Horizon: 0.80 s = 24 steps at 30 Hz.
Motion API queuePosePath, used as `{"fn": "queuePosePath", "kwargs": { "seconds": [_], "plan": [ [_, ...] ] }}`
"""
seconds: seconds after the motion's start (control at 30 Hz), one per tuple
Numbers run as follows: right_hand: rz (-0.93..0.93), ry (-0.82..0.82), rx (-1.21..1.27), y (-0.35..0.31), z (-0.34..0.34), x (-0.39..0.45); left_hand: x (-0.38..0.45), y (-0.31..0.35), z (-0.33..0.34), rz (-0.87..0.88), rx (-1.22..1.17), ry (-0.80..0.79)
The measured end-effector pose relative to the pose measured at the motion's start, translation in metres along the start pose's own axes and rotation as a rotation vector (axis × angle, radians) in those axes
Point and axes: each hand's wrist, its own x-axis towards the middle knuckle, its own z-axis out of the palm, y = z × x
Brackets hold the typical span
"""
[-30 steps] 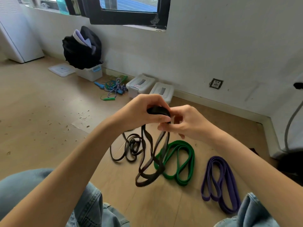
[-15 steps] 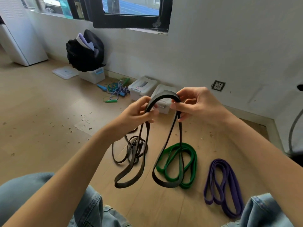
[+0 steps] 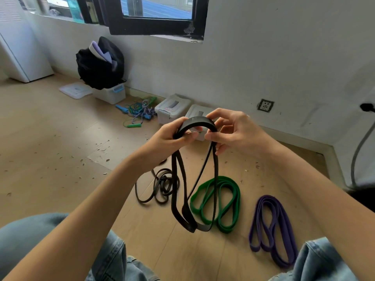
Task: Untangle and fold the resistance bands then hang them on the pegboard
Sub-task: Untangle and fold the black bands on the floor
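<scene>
I have the black band (image 3: pixel 194 179) held up over the floor (image 3: pixel 50 159), its top arch bridging my left hand (image 3: pixel 172 138) and right hand (image 3: pixel 233 130); the fingers of each pinch one end of the arch, and the doubled loops hang straight down below. The long axis runs vertical, both hands equally near, so I judge folding means bringing the hanging bottom up. I can read no writing anywhere.
</scene>
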Motion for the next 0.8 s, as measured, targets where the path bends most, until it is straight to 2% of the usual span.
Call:
{"fn": "queuePosePath", "kwargs": {
  "seconds": [0.5,0.8],
  "plan": [
    [-0.004,0.003,0.007,0.006,0.005,0.004,0.001,-0.006,-0.003,-0.038,-0.058,0.005],
    [-0.004,-0.009,-0.004,0.007,0.01,0.006,0.001,-0.014,0.005,-0.146,-0.07,0.001]
  ]
}}
